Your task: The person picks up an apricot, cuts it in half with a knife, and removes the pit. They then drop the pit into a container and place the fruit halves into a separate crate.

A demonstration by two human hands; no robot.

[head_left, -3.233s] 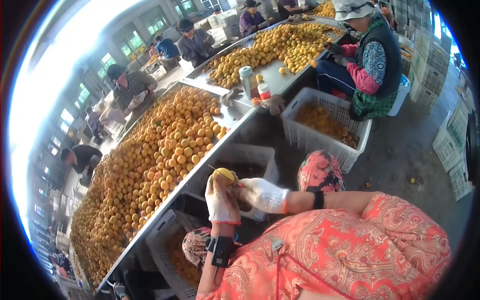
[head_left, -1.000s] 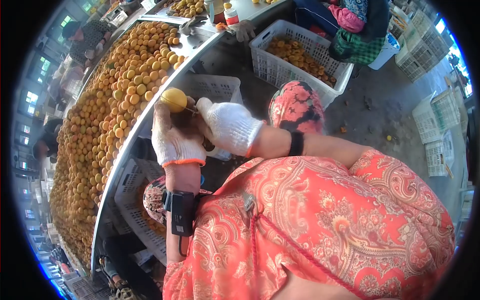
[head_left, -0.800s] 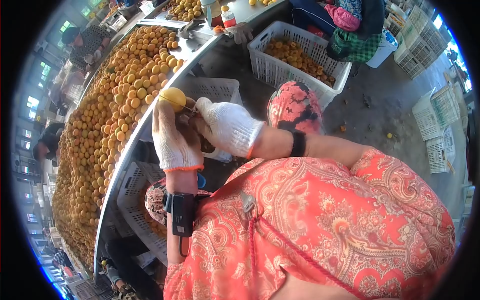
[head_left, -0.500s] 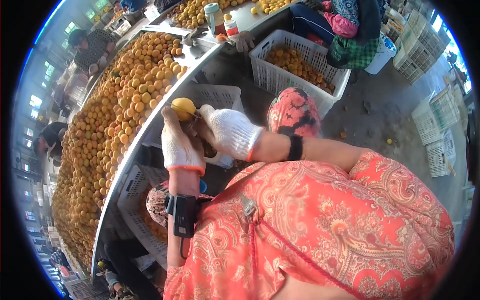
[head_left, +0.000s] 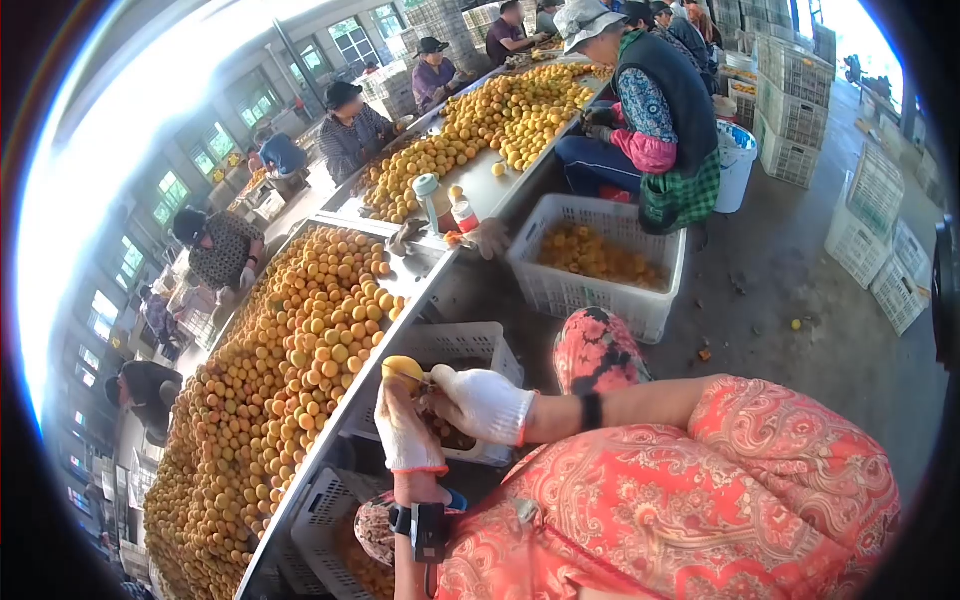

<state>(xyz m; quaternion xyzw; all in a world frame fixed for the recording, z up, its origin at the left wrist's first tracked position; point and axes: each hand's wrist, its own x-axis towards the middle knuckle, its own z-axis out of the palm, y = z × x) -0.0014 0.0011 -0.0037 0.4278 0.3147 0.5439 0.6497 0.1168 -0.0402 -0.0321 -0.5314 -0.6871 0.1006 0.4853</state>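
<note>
Both my hands, in white knit gloves, meet beside the metal table's edge. My left hand point(head_left: 405, 430) pinches a yellow-orange apricot point(head_left: 403, 372) at its fingertips. Close against it on the right, my right hand point(head_left: 485, 402) is closed on a thin tool, whose narrow metal part touches the fruit; its handle is mostly hidden by the fingers. Beneath the hands sits a white crate point(head_left: 470, 343) with dark contents. A large heap of apricots point(head_left: 290, 380) covers the table on the left.
Another crate point(head_left: 600, 215) holds opened fruit. A lidded jar point(head_left: 428, 195), a red-and-white bottle point(head_left: 463, 213) and gloves point(head_left: 488, 238) lie at the table corner. A co-worker point(head_left: 660, 120) sits at the upper right; others sit across the table. Stacked crates point(head_left: 795, 110) stand at the right.
The view has tilted upward, so more co-workers and the far table show, and my hands appear lower in view. My hands still hold the apricot and tool together.
</note>
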